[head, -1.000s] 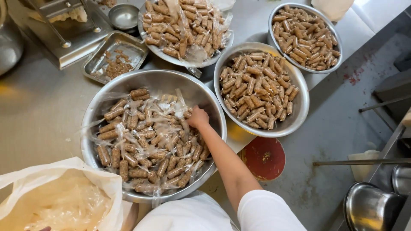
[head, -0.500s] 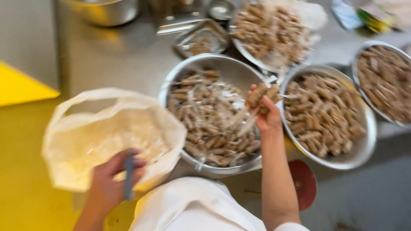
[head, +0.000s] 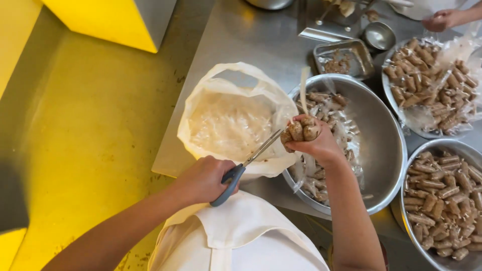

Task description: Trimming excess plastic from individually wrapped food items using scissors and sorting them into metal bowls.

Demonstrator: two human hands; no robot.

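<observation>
Clamped in our right hand [head: 321,145] is a small bunch of brown sausages [head: 300,131], held over the 9 o'clock rim of the large steel bowl [head: 381,145]; our left hand [head: 203,179] is closed round the blue-handled scissors [head: 248,163], blades at the bunch's 8 o'clock. Blade gap unresolvable. White bag [head: 233,120] sits at 9 o'clock; another person's hand [head: 442,20] is cut off at the 1 o'clock edge.

bowl [head: 381,145]: shiny metal | bag [head: 236,120]: thin translucent plastic | scissors [head: 246,163]: metal blades, blue plastic handle
</observation>
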